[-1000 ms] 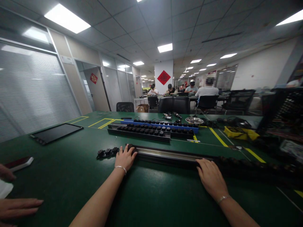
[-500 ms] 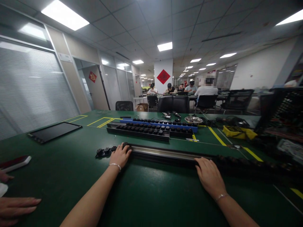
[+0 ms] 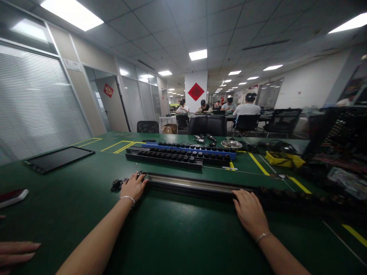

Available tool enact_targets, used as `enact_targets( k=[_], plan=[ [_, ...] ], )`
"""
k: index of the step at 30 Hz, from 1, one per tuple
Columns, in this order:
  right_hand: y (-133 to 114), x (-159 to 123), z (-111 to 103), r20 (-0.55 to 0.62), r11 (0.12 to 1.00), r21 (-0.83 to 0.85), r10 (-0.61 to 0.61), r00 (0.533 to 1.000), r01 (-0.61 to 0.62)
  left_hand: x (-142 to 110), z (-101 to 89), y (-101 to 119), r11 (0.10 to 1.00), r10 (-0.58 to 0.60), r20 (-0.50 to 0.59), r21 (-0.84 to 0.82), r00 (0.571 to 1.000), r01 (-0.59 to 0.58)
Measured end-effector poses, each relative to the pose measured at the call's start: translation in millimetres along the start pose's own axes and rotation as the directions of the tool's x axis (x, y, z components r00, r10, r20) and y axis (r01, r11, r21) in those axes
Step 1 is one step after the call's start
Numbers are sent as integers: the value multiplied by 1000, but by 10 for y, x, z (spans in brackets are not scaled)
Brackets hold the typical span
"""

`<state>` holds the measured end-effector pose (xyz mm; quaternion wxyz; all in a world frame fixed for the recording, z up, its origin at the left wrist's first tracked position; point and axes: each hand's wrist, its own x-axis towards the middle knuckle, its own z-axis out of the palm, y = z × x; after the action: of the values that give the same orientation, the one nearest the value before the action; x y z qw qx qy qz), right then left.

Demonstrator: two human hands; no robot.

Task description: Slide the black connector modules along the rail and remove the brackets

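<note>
A long black metal channel (image 3: 189, 185) with a shiny inner face lies across the table in front of me. At its left end sits a row of small black round parts (image 3: 116, 184), partly covered by my left hand (image 3: 133, 187). The fingers of that hand are bent over the row, with the thumb near the channel's end. My right hand (image 3: 250, 210) grips the channel's near edge further right, fingers curled over it. Beyond my right hand, a dark row of similar parts (image 3: 286, 194) runs to the right, poorly lit.
Behind lie black channels (image 3: 164, 159) filled with round parts and a blue channel (image 3: 232, 156). A metal bowl (image 3: 231, 144), a yellow tray (image 3: 282, 159) and a flat dark panel (image 3: 59, 159) are on the green table (image 3: 177, 236). Another person's hand (image 3: 17, 250) rests at left.
My left hand has slid a little left along the row of round parts, baring more of the channel's end. My right hand stays on the channel. The whole view has shifted slightly.
</note>
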<state>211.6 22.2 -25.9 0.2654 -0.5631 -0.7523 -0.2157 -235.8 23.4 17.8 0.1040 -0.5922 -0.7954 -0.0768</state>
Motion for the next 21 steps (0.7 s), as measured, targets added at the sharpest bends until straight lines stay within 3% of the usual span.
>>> enact_targets(
  k=[8, 21],
  plan=[
    [11, 0, 9, 9, 1000, -7, -2, 1000, 2, 23, 72, -302, 998, -15, 48, 66, 999, 12],
    [11, -2, 4, 1, 1000, -2, -10, 1000, 10, 24, 53, -566, 985, 8, 142, 167, 990, -32]
  ],
)
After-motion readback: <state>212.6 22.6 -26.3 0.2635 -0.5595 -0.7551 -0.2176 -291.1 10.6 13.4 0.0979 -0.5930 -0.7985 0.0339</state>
